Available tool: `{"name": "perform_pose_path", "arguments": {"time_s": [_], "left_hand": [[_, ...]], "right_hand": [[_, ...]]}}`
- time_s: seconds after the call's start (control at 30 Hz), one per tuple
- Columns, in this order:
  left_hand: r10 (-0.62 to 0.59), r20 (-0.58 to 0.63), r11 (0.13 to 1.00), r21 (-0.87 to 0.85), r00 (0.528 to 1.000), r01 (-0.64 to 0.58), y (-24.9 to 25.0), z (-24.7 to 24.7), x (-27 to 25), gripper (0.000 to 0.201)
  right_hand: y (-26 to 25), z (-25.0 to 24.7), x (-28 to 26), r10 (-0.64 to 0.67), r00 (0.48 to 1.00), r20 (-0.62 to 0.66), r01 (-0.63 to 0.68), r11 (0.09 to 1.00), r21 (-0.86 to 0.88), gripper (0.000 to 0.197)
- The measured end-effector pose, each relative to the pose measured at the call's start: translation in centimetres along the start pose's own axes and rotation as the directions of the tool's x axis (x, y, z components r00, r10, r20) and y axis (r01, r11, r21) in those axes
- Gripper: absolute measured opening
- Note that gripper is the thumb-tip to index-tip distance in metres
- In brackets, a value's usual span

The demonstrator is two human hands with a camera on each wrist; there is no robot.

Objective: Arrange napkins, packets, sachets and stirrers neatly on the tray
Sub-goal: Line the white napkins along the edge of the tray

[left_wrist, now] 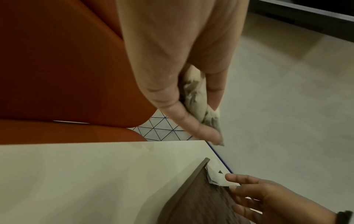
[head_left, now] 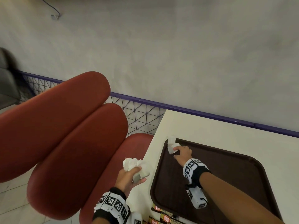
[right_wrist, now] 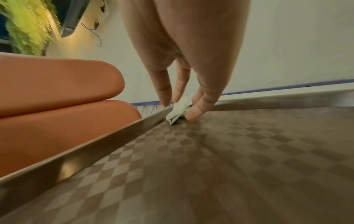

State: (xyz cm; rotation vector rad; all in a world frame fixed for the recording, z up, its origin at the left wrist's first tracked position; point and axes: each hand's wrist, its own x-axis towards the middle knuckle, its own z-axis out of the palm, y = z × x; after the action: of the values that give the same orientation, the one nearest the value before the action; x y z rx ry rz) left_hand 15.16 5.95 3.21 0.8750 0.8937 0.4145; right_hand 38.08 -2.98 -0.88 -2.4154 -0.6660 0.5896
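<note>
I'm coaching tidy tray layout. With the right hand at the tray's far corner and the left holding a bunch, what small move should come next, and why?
Probably let go and flatten that napkin: the right hand pinches it in the tray corner, where it lies crumpled and partly over the rim. The left hand holds more napkins beside the tray, ready to follow.

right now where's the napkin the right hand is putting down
In the head view the napkin sits at the tray's far left corner, overlapping the rim, under the right hand's fingertips.
</note>
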Motion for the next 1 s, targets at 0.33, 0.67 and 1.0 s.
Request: {"name": "perform_pose_path", "arguments": {"time_s": [0.33, 0.67, 1.0], "left_hand": [[-0.018, 0.006, 0.998, 0.053, 1.0, 0.017, -0.4, 0.5, -0.5, 0.024], [-0.01, -0.042, 1.0, 0.024, 0.999, 0.011, -0.5, -1.6, -0.1, 0.026], [-0.017, -0.043, 0.998, 0.06, 0.999, 0.02, -0.5, -2.1, 0.0, 0.029]], "right_hand": [[0.8, -0.5, -1.0, 0.13, 0.981, 0.145, -0.152, 0.976, 0.156, 0.047], [0.3, 0.2, 2.6, 0.176, 0.981, 0.085, -0.195, 0.85, 0.49, 0.043], [0.0, -0.8, 2.4, -0.002, 0.999, -0.033, 0.023, 0.758, 0.652, 0.016]]}}
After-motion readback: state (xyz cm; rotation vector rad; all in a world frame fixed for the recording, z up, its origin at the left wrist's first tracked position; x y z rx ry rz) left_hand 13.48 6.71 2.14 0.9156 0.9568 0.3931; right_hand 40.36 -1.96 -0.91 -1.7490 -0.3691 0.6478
